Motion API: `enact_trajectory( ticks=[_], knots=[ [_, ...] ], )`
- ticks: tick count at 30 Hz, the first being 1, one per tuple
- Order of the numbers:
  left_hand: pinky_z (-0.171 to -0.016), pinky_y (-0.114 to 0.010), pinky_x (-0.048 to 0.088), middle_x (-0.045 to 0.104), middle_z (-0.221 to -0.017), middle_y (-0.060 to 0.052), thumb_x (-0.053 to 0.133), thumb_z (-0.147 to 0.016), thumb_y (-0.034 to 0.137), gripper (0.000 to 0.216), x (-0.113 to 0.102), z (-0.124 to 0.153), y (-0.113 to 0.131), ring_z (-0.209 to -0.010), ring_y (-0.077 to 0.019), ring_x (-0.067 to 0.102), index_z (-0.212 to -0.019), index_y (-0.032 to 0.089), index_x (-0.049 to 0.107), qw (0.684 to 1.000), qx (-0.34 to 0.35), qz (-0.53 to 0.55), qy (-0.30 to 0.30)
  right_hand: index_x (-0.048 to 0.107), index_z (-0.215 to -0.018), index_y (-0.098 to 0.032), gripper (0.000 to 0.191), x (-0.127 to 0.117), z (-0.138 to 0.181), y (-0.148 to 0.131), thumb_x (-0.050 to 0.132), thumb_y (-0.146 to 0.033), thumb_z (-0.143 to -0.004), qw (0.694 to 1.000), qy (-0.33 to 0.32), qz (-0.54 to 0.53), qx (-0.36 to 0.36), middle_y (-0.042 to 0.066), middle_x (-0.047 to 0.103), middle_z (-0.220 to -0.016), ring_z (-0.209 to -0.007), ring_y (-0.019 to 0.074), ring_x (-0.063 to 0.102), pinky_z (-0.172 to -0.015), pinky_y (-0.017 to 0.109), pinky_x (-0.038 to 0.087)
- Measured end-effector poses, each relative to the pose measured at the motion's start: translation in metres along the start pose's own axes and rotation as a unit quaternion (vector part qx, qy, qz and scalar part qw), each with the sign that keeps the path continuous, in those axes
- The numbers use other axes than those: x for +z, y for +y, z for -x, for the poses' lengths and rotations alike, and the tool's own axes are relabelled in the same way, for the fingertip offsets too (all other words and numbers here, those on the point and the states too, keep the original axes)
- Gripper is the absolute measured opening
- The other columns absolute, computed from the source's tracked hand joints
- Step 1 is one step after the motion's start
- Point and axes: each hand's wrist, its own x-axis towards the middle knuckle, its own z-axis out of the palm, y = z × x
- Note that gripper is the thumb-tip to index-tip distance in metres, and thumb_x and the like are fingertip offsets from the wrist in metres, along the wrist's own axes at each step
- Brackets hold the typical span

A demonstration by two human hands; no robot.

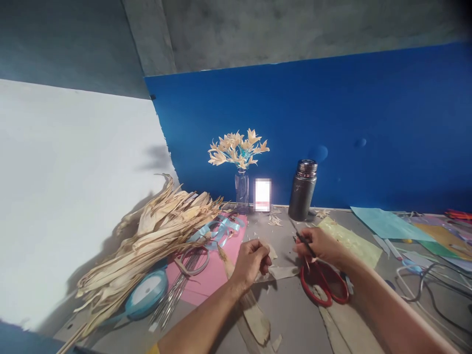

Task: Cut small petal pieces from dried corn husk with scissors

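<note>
My left hand [253, 263] is closed in a pinch over the middle of the table. A pale scrap of corn husk [273, 251] shows beside its fingertips; whether they grip it I cannot tell. In my right hand [320, 245] is a thin dark pointed tool [304, 243], its tip slanting up to the left. Scissors with red handles [320, 287] lie right under that hand, over a flat piece of husk [350, 327]. Between the hands a pale husk strip [283, 273] rests on the table. Another dry husk [256, 322] lies below my left wrist.
On the left are a heap of dry husks [147, 236], a blue ribbon roll [147, 294], wires [173, 300] and pink paper [191, 285]. Husk flowers [236, 147] in a glass bottle [242, 191] and a dark flask [303, 191] stand behind. Cables [424, 290] and coloured sheets [391, 223] lie right.
</note>
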Motion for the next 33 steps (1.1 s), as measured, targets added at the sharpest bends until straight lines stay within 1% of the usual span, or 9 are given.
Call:
enact_trajectory(
  ticks=[2,7,9,12,16,20,25,29,33],
  knots=[
    [-0.041,-0.021,0.036,0.058,-0.051,0.001,0.057,-0.072,0.038,0.024,-0.001,-0.001,-0.002,-0.037,-0.0093,0.048,-0.060,0.018,0.052,1.000,0.007,-0.005,-0.007,0.058,-0.064,-0.018,0.013,0.008,0.003,-0.002,0.069,-0.021,-0.058,1.000,-0.009,-0.001,-0.013,-0.002,0.061,-0.052,-0.047,0.0134,0.053,-0.046,0.024,0.039],
    [-0.042,-0.022,0.035,0.056,-0.050,0.001,0.059,-0.073,0.038,0.028,0.002,0.001,-0.003,-0.039,-0.0093,0.047,-0.056,0.018,0.051,0.999,0.032,-0.026,-0.016,0.061,-0.077,-0.018,0.013,0.032,0.013,-0.018,0.066,-0.027,-0.069,0.999,0.009,-0.027,-0.034,-0.001,0.066,-0.066,-0.058,0.0133,0.056,-0.053,0.023,0.041],
    [-0.043,-0.022,0.034,0.053,-0.048,0.002,0.060,-0.073,0.039,0.030,0.004,0.003,-0.003,-0.039,-0.0096,0.046,-0.054,0.018,0.050,0.997,0.038,-0.056,-0.034,0.062,-0.080,-0.017,0.015,0.039,0.018,-0.026,0.066,-0.028,-0.070,0.997,-0.008,-0.052,-0.049,-0.001,0.067,-0.072,-0.062,0.0136,0.057,-0.055,0.023,0.042],
    [-0.045,-0.022,0.034,0.051,-0.046,0.002,0.057,-0.075,0.039,0.031,0.006,0.006,-0.003,-0.043,-0.0108,0.048,-0.053,0.018,0.051,0.991,0.048,-0.114,-0.049,0.061,-0.078,-0.018,0.012,0.046,0.024,-0.032,0.064,-0.022,-0.067,0.995,-0.032,-0.070,-0.065,-0.002,0.063,-0.068,-0.061,0.0130,0.055,-0.054,0.023,0.041],
    [-0.046,-0.022,0.033,0.051,-0.045,0.002,0.052,-0.072,0.029,0.024,0.005,0.006,-0.005,-0.044,-0.0102,0.046,-0.050,0.018,0.051,0.985,0.066,-0.150,-0.057,0.059,-0.072,-0.019,0.011,0.040,0.021,-0.031,0.059,-0.016,-0.061,0.996,-0.001,-0.054,-0.069,-0.003,0.061,-0.063,-0.059,0.0130,0.052,-0.055,0.024,0.040],
    [-0.044,-0.022,0.031,0.046,-0.042,0.004,0.052,-0.067,0.027,0.019,0.002,0.004,-0.005,-0.041,-0.0099,0.043,-0.050,0.020,0.048,0.991,0.038,-0.116,-0.056,0.057,-0.076,-0.018,0.012,0.026,0.015,-0.026,0.060,-0.021,-0.065,0.996,0.032,-0.069,-0.052,0.001,0.068,-0.072,-0.063,0.0145,0.057,-0.058,0.025,0.043],
    [-0.044,-0.022,0.029,0.045,-0.044,0.005,0.056,-0.074,0.038,0.029,0.003,0.005,-0.001,-0.041,-0.0097,0.040,-0.053,0.020,0.046,0.992,0.043,-0.109,-0.052,0.062,-0.078,-0.017,0.017,0.038,0.021,-0.031,0.066,-0.023,-0.063,0.996,-0.049,-0.069,-0.037,-0.001,0.065,-0.067,-0.059,0.0136,0.054,-0.053,0.024,0.040],
    [-0.046,-0.022,0.027,0.043,-0.047,0.005,0.054,-0.079,0.041,0.034,0.003,0.007,-0.001,-0.046,-0.0089,0.037,-0.055,0.019,0.045,0.982,0.080,-0.162,-0.052,0.059,-0.068,-0.019,0.010,0.048,0.023,-0.033,0.063,-0.018,-0.059,0.997,0.005,-0.047,-0.060,-0.004,0.058,-0.059,-0.058,0.0124,0.048,-0.054,0.024,0.036],
    [-0.046,-0.022,0.028,0.041,-0.048,0.005,0.053,-0.076,0.032,0.026,0.002,0.008,0.000,-0.045,-0.0091,0.040,-0.055,0.020,0.044,0.982,0.069,-0.170,-0.040,0.056,-0.073,-0.019,0.011,0.035,0.015,-0.026,0.062,-0.023,-0.064,0.995,0.041,-0.077,-0.043,-0.001,0.063,-0.065,-0.059,0.0136,0.054,-0.056,0.026,0.042]
  ],
)
